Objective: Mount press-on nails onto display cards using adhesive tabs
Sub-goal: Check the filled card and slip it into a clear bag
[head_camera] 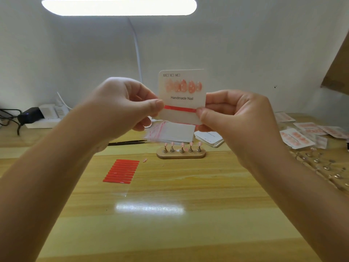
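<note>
1. Left hand: fingers pinched on the left edge of the display card, at the end of the red adhesive strip.
2. Right hand: pinched on the card's right edge.
3. Card: held upright above the bench; five pink nails mounted across its top.
4. Bench, beneath: nail stand, red tab sheet well apart to the left.

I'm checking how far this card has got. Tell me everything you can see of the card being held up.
The card is white with rounded top corners, held upright above the table. Size boxes XS, S, M are printed at its top, five pink nails sit in a row beneath, then the words "Handmade Nail". A red strip crosses it lower down. The left hand and right hand pinch its edges at the strip's ends.
</note>
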A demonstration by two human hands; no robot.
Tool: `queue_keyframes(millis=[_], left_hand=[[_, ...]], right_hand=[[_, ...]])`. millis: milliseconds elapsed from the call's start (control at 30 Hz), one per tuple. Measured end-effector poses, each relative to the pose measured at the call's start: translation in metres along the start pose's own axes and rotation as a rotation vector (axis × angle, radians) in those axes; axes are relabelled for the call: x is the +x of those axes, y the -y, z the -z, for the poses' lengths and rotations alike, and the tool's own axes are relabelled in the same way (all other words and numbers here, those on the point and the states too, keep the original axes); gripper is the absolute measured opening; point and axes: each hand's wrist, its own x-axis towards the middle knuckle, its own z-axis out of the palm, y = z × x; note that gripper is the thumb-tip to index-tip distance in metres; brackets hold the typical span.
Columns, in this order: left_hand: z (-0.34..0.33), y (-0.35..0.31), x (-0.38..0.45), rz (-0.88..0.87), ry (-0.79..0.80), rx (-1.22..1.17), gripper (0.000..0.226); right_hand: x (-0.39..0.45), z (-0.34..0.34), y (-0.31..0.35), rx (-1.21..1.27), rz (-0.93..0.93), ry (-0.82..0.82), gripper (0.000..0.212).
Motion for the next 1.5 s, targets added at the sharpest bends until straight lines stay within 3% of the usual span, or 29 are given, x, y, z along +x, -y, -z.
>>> queue_keyframes(millis=[133, 300, 633, 1033, 1267, 1500], left_hand=[[-0.002, 0.0, 0.0, 0.006, 0.005, 0.02, 0.027], [-0.007, 0.003, 0.0, -0.013, -0.002, 0.048, 0.007], [0.002, 0.0, -0.002, -0.055, 0.02, 0.04, 0.01], [0.008, -0.005, -0.006, -0.284, -0.079, 0.229, 0.008], [0.016, 0.0, 0.0, -0.045, 0.13, 0.272, 0.015], [0.027, -0.004, -0.001, -0.057, 0.244, 0.227, 0.006]], right_hand=[[0.0, 0.0, 0.0, 0.027, -0.007, 0.004, 0.023], [0.0, -0.001, -0.001, 0.042, -0.021, 0.012, 0.022], [0.0, 0.001, 0.002, 0.056, -0.045, -0.022, 0.019], [0.0, 0.0, 0.004, 0.15, -0.047, -0.049, 0.018], [-0.001, -0.004, -0.005, 0.149, -0.236, 0.058, 0.015], [-0.003, -0.006, -0.004, 0.141, -0.145, 0.057, 0.019]])
